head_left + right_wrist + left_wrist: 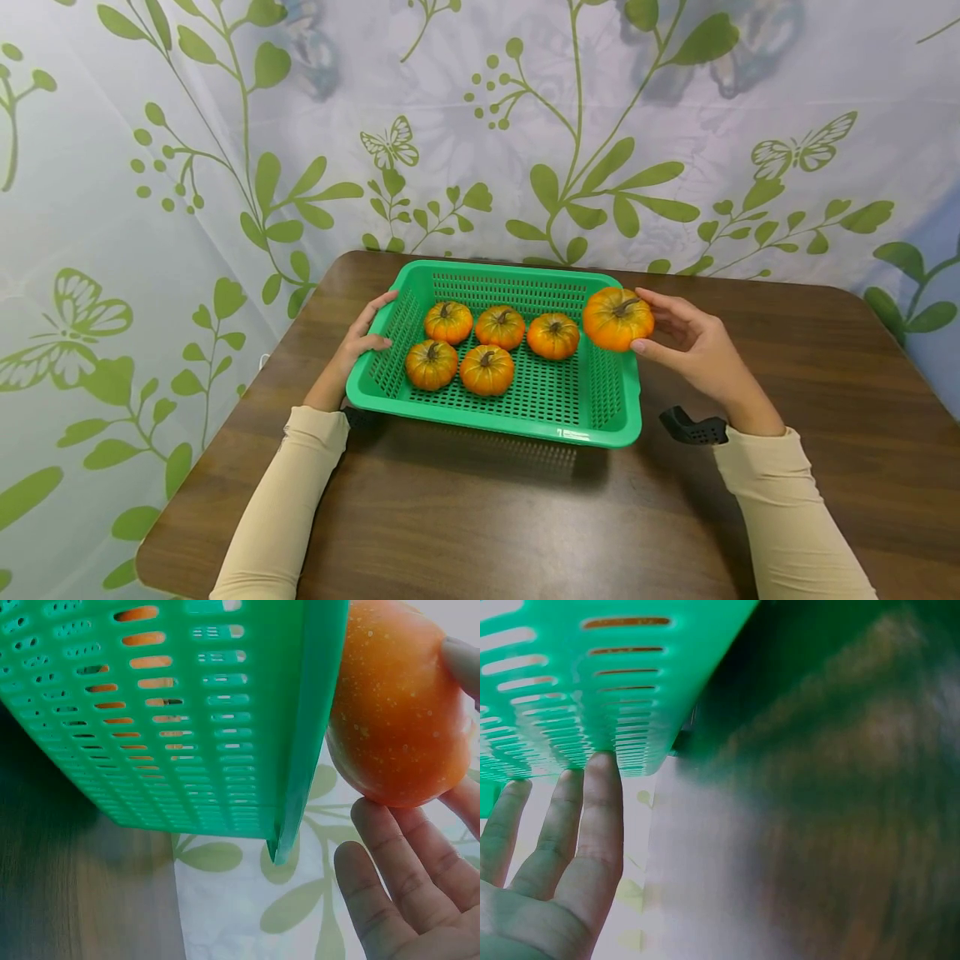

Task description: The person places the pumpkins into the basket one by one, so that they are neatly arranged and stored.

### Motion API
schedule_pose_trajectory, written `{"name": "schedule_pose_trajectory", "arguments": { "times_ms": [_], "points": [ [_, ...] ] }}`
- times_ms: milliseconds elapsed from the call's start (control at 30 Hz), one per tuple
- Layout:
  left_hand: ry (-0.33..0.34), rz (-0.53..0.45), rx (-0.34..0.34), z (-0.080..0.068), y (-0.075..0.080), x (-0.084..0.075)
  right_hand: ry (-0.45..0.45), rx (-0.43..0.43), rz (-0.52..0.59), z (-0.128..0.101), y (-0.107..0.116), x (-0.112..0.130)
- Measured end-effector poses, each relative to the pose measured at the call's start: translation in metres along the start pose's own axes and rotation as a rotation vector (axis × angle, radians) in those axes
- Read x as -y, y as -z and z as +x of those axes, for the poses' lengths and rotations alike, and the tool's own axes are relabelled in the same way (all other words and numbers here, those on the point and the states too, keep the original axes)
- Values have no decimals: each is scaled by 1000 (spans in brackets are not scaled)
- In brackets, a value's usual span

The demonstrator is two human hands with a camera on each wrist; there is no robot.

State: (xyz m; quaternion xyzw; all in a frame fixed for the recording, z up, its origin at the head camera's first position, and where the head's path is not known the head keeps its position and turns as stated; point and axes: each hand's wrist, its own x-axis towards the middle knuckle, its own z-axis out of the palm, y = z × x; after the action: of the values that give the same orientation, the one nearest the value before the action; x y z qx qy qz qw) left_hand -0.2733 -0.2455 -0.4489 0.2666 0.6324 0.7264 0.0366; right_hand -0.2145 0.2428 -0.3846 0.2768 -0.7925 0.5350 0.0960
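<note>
A green slotted basket point(495, 421) sits on a brown wooden table point(480, 517) and holds several small orange pumpkins point(500, 327). My right hand point(660, 327) grips one more orange pumpkin point(617, 318) between thumb and fingers, just above the basket's far right corner. In the right wrist view that pumpkin point(397, 712) hangs beside the basket wall point(187, 712), and the fingers point(405, 885) cup it from below. My left hand point(362, 335) rests against the basket's left side. In the left wrist view its straight fingers point(555, 855) touch the outer wall point(630, 675).
A white cloth backdrop point(150, 208) printed with green leaves and butterflies hangs behind and to the left of the table. Bare tabletop lies in front of the basket and to its right. A black wrist mount point(693, 427) sits at my right cuff.
</note>
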Motion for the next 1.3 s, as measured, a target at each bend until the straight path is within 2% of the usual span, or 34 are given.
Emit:
{"name": "schedule_pose_trajectory", "arguments": {
  "times_ms": [233,700,1000,1167,1300],
  "points": [
    [44,0,-24,-1,-1,-2,22,40,-39,2,-8,7],
    [36,61,-35,-1,-3,-2,62,145,-185,7,-24,9],
    [41,93,-21,0,1,0,130,210,-416,9,-32,8],
    [41,95,-22,-1,1,1,166,281,-491,13,-37,10],
    [45,78,-25,0,1,1,154,354,-532,17,-42,12]
  ]
}}
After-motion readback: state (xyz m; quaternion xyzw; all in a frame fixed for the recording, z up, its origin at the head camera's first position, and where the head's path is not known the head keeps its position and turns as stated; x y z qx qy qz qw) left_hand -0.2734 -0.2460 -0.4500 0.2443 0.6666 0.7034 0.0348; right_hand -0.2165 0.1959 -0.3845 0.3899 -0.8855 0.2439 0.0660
